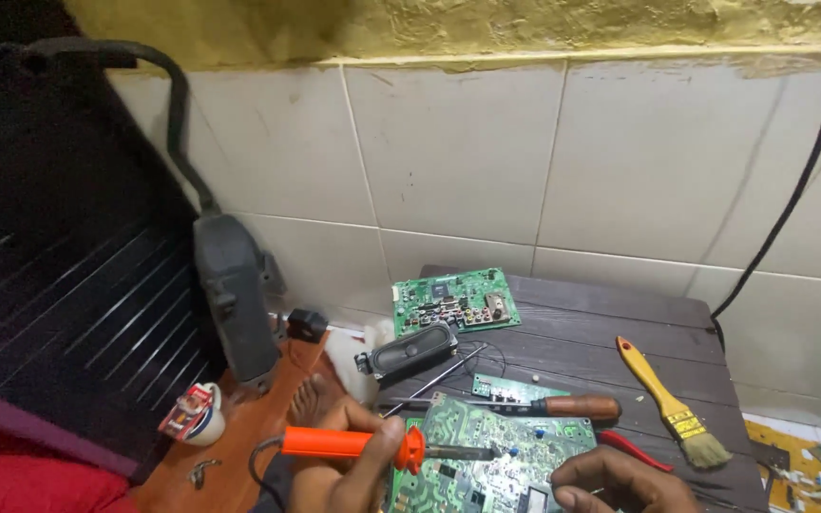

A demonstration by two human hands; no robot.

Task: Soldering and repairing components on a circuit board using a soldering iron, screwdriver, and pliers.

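The left hand (358, 446) is gripping the orange handle of a soldering iron (353, 444), fingers wrapped tight around it, and is holding the metal tip level over the green circuit board (496, 456) lying at the near edge of the dark wooden table (610, 323). The right hand (620, 480) is resting at the board's right edge with its fingers curled together; whether they are pinching a strand of solder or a lead is too small to tell. Just behind the board, a screwdriver with a brown wooden handle (577, 407) is lying across the table, and a red-handled pair of pliers (634, 448) is sitting beside the right hand. Further back are a second green circuit board (453, 299) and a small black oblong speaker (413, 350); a yellow-handled brush (672, 404) is lying to the right. The main risk, as I judge it, is the hot tip sliding sideways and bridging neighbouring joints, or lingering and lifting a pad. The right fingers are also sitting close to the tip, so a slip could burn them.
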